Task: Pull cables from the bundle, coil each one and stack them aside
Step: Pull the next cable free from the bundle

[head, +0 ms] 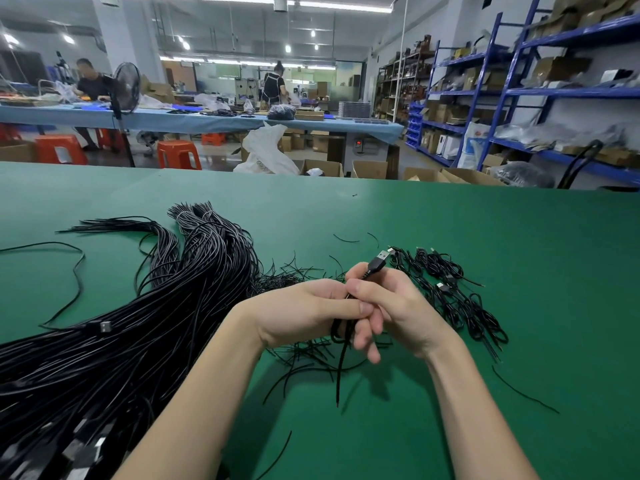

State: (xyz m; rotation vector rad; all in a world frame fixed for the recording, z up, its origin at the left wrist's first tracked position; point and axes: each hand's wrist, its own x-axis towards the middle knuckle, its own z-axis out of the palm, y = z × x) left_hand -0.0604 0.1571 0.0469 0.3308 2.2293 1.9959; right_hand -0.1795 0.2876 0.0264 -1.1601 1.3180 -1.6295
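A: Where's the cable (375, 266)?

B: Mid-counter (485, 216), pinched between both hands: left hand (304, 311) and right hand (391, 306) each grip it closed, plug poking up.

A: Risk?

B: Its loose tail could snag the scraps (304, 351) below, or loops could spring open before reaching the pile (460, 299).

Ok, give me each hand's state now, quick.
Left hand: gripping the thin black USB cable.
Right hand: fingers curled round the same cable, plug end sticking up.
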